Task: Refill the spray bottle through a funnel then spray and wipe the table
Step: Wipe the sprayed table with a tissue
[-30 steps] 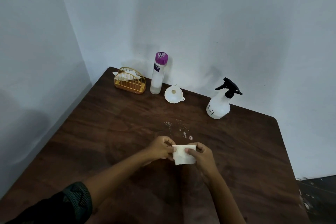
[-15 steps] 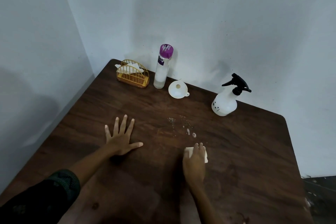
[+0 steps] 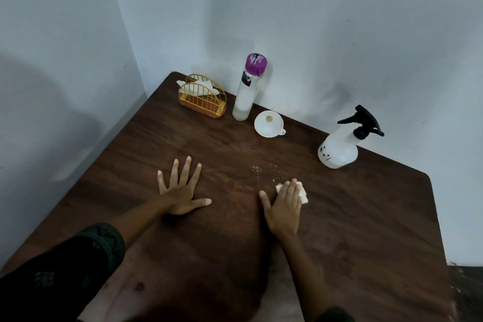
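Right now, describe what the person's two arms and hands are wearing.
Both hands are bare, with no gloves, rings or watch visible. The left hand leads back along a bare forearm to a dark sleeve pushed up the arm, ending in a ribbed, dark green cuff with a faint zigzag pattern. The right hand has a bare forearm too; only a dark sleeve edge shows at the frame's bottom.

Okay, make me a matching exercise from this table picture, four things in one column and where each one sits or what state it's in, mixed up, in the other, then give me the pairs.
Things:
1. spray bottle
2. funnel
3. tissue
4. left hand

Places or states:
A. pressed under the right hand, beside the droplets
B. flat on the table, fingers spread, holding nothing
C. standing at the far right, black trigger on top
D. resting wide mouth up, just right of the purple-capped bottle

Pairs: 1-C, 2-D, 3-A, 4-B
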The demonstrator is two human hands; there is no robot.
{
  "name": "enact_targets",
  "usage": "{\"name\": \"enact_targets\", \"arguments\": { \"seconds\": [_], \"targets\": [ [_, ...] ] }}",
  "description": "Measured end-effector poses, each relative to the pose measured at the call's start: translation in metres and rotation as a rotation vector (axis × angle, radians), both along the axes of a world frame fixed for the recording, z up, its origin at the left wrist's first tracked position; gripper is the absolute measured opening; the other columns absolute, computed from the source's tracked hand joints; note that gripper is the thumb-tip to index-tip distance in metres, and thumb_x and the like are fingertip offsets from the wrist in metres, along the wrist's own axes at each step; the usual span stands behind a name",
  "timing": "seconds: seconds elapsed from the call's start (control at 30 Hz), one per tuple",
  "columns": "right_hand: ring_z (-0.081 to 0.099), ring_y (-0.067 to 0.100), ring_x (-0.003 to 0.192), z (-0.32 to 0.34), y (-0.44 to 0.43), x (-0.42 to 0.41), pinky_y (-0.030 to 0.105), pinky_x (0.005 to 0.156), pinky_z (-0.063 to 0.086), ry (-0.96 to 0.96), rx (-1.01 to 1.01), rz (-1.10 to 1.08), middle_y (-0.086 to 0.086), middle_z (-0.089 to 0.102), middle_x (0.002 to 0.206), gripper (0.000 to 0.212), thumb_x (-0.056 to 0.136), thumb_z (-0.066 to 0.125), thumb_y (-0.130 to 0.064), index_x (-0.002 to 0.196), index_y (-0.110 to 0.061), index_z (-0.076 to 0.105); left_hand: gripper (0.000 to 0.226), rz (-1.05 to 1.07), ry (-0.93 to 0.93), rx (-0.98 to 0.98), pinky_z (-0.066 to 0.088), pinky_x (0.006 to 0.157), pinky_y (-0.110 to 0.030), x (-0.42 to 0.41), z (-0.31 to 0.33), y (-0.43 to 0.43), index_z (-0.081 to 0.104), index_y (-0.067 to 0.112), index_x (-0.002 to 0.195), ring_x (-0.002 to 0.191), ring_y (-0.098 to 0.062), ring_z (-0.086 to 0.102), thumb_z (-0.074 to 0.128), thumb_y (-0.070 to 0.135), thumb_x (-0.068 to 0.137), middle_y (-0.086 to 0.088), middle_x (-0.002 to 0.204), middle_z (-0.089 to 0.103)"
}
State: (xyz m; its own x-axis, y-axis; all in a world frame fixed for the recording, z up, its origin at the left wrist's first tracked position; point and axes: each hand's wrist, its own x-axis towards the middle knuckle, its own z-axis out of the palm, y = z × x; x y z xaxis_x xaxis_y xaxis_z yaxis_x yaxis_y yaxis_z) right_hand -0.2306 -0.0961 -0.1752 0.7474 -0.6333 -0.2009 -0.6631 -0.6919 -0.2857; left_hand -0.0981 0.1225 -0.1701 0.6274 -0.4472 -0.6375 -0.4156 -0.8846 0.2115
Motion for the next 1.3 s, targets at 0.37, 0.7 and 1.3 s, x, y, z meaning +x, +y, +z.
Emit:
{"name": "enact_targets", "arguments": {
  "seconds": [0.37, 0.7, 1.3],
  "targets": [
    [0.009, 0.02, 0.145, -0.017, -0.006, -0.081, 0.031, 0.118, 0.009, 0.025, -0.106, 0.341, 0.012, 0.018, 0.155, 0.094, 0.086, 0.012, -0.075, 0.144, -0.002, 0.026, 0.104, 0.005, 0.014, -0.001, -0.016, 0.107, -0.063, 0.0, 0.004, -0.001, -0.031, 0.03, 0.141, 0.134, -0.029, -0.041, 0.036, 0.079, 0.078, 0.001, 0.144, -0.047],
    [-0.01, 0.02, 0.146, 0.003, -0.011, 0.024, 0.038, 0.118, 0.001, 0.087, -0.028, 0.324, 0.011, -0.005, 0.159, 0.096, 0.082, 0.023, -0.071, 0.149, -0.004, 0.007, 0.104, -0.002, 0.029, 0.0, -0.016, 0.107, -0.064, 0.0, 0.004, -0.002, -0.031, 0.03, 0.141, 0.134, -0.03, -0.041, 0.037, 0.078, 0.078, 0.001, 0.144, -0.048],
    [-0.01, 0.02, 0.146, 0.004, -0.039, 0.028, 0.039, 0.119, 0.001, 0.102, -0.03, 0.277, 0.012, -0.005, 0.159, 0.088, 0.09, 0.034, -0.062, 0.148, -0.002, 0.007, 0.104, 0.012, 0.017, -0.024, -0.018, 0.106, -0.064, -0.001, 0.005, -0.001, -0.03, 0.029, 0.142, 0.133, -0.029, -0.041, 0.038, 0.076, 0.08, 0.0, 0.145, -0.046]
  ]
}}
